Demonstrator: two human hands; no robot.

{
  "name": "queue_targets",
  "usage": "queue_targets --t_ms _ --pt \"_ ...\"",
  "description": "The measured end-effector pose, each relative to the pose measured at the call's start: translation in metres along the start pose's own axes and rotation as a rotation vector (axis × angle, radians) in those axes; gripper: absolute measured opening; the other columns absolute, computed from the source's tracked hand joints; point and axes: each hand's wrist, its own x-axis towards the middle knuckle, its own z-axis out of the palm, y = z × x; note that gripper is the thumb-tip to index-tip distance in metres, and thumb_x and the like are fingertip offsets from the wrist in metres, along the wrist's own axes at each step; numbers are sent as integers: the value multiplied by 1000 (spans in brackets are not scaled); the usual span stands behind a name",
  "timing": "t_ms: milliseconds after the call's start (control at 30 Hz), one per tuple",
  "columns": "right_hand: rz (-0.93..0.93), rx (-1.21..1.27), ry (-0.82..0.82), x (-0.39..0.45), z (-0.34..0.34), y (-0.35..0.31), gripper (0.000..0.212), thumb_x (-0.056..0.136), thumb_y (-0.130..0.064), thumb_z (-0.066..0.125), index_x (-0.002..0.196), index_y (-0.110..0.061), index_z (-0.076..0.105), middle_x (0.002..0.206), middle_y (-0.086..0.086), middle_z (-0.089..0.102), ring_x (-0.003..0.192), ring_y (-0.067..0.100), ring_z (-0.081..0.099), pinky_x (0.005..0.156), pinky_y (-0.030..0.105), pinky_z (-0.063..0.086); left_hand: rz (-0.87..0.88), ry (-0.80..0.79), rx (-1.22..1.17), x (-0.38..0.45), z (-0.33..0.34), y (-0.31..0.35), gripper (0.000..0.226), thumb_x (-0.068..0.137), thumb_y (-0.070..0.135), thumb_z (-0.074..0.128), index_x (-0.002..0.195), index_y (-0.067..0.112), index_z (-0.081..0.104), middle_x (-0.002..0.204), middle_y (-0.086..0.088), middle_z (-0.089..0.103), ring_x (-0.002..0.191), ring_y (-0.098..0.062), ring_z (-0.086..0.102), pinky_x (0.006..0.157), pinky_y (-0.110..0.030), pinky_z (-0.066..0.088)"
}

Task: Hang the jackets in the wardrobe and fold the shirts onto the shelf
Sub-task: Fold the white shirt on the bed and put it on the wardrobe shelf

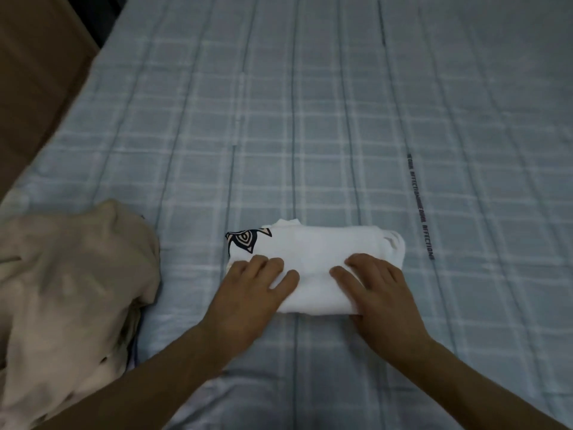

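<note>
Both your hands were flat on a folded white shirt in the middle of the bed.

Far left, a beige garment (71, 290) lay in a rumpled heap on the pale blue checked bedspread (310, 119), well apart from the shirt, and honestly I couldn't tell if it was a jacket or another shirt. Your left hand (251, 290) pressed down on the left end of the white shirt (316, 252), fingers pretty much straight and spread, not gripping anything. The shirt itself was folded into a compact rectangle with a dark printed graphic (246, 240) peeking out at its far left corner. Your right hand (375, 290) rested on the right end the same way, fingers loosely stretched over the cloth, thumb down by the near edge. Right of that, a line of dark lettering (420, 206) ran along the bedspread.
</note>
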Motion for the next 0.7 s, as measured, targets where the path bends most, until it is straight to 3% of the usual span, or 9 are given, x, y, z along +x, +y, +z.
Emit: queue_targets --t_ms 200,333,467,700 --pt "-35 27 10 6 -91 -17 61 53 -13 89 111 -13 69 106 9 68 92 29 66 78 43 55 -111 35 -12 -4 -94 28 70 43 -1 85 110 14 71 99 -8 67 79 -29 64 48 -33 45" --pt "-122 18 19 -14 -164 -43 66 48 -16 85 112 -17 66 106 7 63 91 28 63 73 39 55 -103 25 51 -32 -171 54 74 40 9 85 111 18 69 98 -5 65 77 -26 62 48 -32 42" --pt "-178 49 40 -30 -239 -80 60 49 -17 85 106 -16 65 101 5 61 86 26 61 67 36 54 -206 45 94 -68 -253 87 66 49 4 80 110 19 61 95 -4 61 75 -25 58 44 -34 42" --pt "-422 56 114 -26 -332 -150 53 57 -18 78 107 -19 60 108 -1 62 95 24 58 77 35 49 -441 78 181 -143 -367 120 62 50 7 84 107 20 62 94 -1 60 76 -23 59 40 -32 41"
